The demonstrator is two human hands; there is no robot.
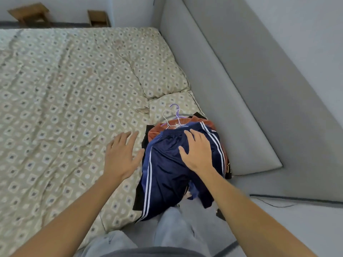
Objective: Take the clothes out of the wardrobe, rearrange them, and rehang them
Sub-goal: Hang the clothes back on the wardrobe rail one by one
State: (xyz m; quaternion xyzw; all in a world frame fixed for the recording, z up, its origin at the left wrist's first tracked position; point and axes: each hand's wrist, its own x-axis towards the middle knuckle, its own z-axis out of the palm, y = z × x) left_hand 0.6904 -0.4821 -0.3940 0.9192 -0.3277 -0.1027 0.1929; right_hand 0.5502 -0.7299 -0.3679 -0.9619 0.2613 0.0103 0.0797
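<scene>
This is a bedroom in a home. A wide bed (65, 89) fills most of the view, covered with a rumpled beige sheet printed with small diamond shapes, and two pillows (159, 75) in the same print lie at its head. A grey padded headboard (222, 75) runs along that end against a plain pale wall. A pile of clothes (178, 164) on wire hangers (175, 115) lies on the bed near the headboard, the sort of thing found in a lived-in room. Past the far side of the bed stand two small wooden pieces (98, 18), perhaps stools or bedside stands, too blurred to tell
</scene>
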